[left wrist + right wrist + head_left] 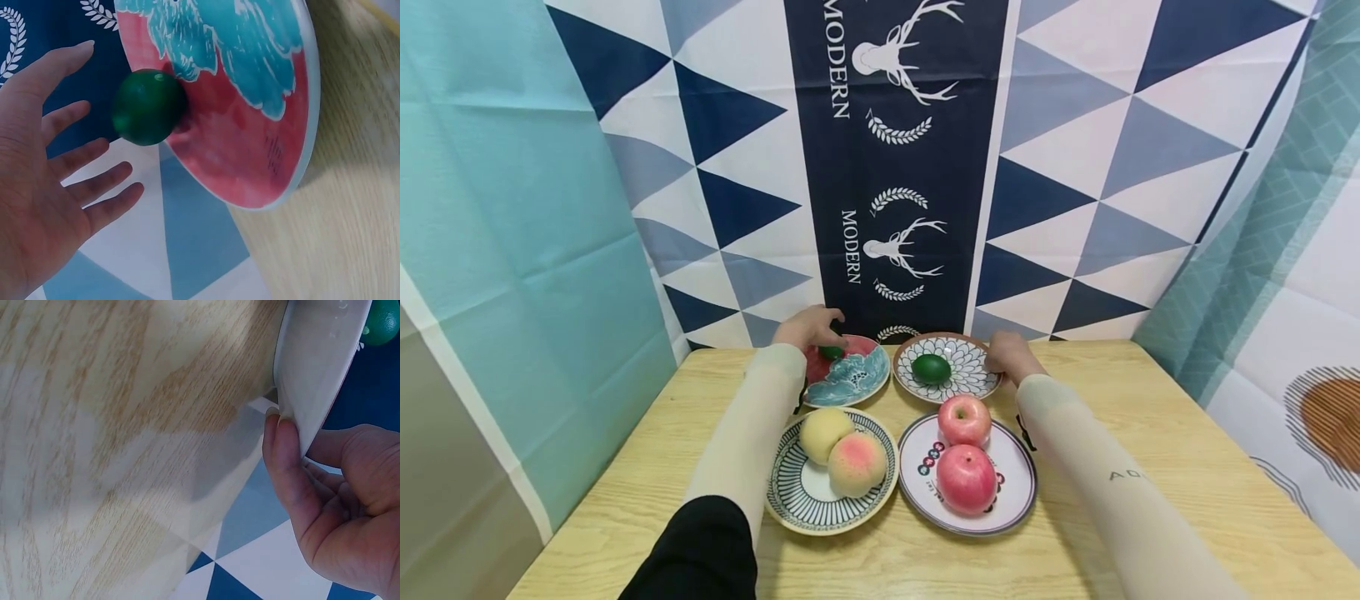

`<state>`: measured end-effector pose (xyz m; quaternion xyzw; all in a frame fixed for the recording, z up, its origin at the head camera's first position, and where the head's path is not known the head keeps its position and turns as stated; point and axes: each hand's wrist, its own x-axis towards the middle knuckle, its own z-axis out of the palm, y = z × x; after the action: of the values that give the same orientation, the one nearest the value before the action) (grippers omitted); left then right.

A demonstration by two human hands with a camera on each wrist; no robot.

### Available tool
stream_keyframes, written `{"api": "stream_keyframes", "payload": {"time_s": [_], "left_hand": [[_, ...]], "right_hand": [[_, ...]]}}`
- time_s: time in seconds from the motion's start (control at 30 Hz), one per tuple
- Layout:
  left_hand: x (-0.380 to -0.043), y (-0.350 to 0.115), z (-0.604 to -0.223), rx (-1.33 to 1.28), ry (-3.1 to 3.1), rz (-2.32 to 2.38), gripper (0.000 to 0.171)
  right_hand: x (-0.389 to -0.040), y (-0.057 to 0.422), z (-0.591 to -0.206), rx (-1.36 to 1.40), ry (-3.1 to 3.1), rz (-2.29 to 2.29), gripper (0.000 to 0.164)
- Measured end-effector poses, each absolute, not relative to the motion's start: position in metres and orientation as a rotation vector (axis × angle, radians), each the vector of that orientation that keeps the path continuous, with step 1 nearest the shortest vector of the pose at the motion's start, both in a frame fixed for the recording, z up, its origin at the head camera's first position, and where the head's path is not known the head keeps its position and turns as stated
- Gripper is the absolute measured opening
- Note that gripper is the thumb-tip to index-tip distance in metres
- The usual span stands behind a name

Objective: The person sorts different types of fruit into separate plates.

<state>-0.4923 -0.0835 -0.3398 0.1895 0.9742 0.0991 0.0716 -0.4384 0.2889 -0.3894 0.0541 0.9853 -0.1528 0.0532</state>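
Note:
My left hand [56,162] is spread beside a smooth dark green fruit [150,106], apart from it in the left wrist view. That fruit lies on a red and teal flower plate [857,379]. My right hand [344,500] pinches the rim of a brown-edged plate with a petal pattern [970,375], thumb on one side and fingers underneath. A green oval fruit [931,369] lies on this plate, just left of its middle.
Nearer me, a striped bowl-like plate [790,500] holds a yellow fruit [826,435] and a peach [857,464]. Beside it, a white plate [917,492] carries two pink-red apples [967,479]. A patterned cloth [902,167] hangs behind the wooden table [647,500].

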Motion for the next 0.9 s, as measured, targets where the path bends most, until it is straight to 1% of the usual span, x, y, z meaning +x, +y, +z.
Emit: {"api": "stream_keyframes", "payload": {"time_s": [0.27,0.53,0.73,0.9], "left_hand": [[-0.496,-0.080,-0.349,0.584,2.937,0.250,0.069],[-0.507,-0.079,-0.362,0.503,2.928,0.227,0.070],[-0.515,-0.076,-0.370,0.497,2.931,0.192,0.064],[-0.513,-0.076,-0.376,0.513,2.921,0.167,0.061]], "right_hand": [[-0.437,0.287,-0.387,0.171,2.989,-0.467,0.004],[-0.438,0.288,-0.389,0.181,2.997,-0.478,0.004],[-0.440,0.290,-0.387,0.207,2.987,-0.505,0.004],[-0.439,0.290,-0.389,0.192,2.984,-0.492,0.004]]}}
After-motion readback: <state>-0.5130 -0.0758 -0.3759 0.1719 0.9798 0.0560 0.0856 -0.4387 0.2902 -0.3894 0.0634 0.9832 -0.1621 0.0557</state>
